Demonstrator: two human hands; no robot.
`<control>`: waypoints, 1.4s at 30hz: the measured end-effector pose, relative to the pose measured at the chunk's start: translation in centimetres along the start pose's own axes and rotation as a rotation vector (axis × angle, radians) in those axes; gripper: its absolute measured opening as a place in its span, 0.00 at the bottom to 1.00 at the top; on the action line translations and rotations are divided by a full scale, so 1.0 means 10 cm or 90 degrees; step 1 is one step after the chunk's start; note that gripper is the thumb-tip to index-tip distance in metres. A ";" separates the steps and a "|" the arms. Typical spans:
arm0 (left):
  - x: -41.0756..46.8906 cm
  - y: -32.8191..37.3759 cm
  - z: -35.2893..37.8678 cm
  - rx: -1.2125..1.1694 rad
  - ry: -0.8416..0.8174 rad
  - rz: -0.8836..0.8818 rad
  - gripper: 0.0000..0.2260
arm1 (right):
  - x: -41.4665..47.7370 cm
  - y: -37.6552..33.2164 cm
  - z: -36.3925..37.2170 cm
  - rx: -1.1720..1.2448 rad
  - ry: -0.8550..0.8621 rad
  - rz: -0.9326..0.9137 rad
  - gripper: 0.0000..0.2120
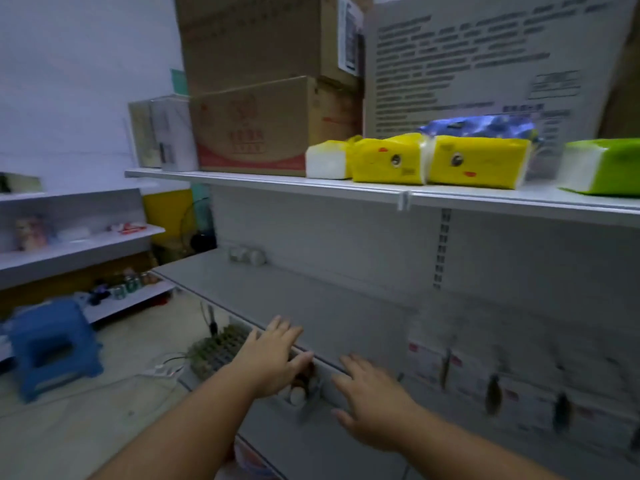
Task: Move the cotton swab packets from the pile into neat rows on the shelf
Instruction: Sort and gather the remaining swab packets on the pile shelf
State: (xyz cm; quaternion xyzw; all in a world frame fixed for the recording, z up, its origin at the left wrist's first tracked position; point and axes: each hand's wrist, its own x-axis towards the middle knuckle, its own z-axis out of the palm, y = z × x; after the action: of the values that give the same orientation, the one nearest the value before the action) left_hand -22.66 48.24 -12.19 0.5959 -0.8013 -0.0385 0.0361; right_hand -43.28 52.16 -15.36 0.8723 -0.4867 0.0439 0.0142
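- reaching over the front lip of the middle shelf [311, 299], both hands lie flat with the fingers straight and spread, and neither holds anything.
- the left hand [273, 358] is palm down across the lip. the right hand [375, 401] is just beside it, towards the packets [433, 363].
- the packets, white with red marks, lie on the right part of this shelf in a line that runs along its front edge away to the right (motion blur hides which way each one's long side points).
- dark, narrow shapes [493, 393] show among the packets, but they are too smeared to name.
- small round items [298, 388] sit on the level below, under the left hand's fingers.
- a few white jars [247, 256] stand at the back left of the middle shelf, well apart from the hands.
- the top shelf [277, 183] overhangs the space and carries cardboard boxes [252, 129], yellow tissue packs [388, 161] and a green pack [602, 168].
- a slotted upright [441, 251] runs down the back panel between the two levels.
- the middle shelf's grey surface shows bare from the jars to the packets, with open height up to the shelf above.
- on the floor to the left are a blue stool [52, 344] and a dark gridded tray [218, 348], with a cable beside the tray.
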 end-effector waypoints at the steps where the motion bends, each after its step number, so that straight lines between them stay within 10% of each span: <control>1: 0.02 -0.11 0.01 -0.018 0.005 -0.012 0.30 | 0.17 -0.07 0.06 0.001 -0.003 -0.016 0.26; 15: 1.36 -1.74 -0.11 -0.055 -0.013 -0.183 0.32 | 2.79 0.08 0.43 0.059 -0.029 -0.041 0.28; 19: 1.69 -1.91 0.03 -0.016 -0.034 -0.065 0.32 | 3.40 0.11 0.59 0.007 0.089 -0.007 0.26; 24: 1.99 -2.67 0.13 0.032 -0.040 -0.048 0.31 | 4.07 0.20 0.82 0.058 -0.037 0.015 0.28; 37: 3.72 -4.52 0.32 -0.223 -0.018 -0.006 0.31 | 6.06 0.03 1.07 0.369 0.202 0.464 0.40; 42: 4.35 -4.71 0.38 -0.401 0.072 -0.020 0.36 | 6.30 0.05 1.20 0.256 0.253 0.622 0.34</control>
State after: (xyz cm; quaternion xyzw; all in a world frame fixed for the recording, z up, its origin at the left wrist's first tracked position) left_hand 9.35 -6.86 -20.43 0.5691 -0.7373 -0.2522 0.2624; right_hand -10.08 -2.29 -21.61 0.5061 -0.8039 0.3011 -0.0831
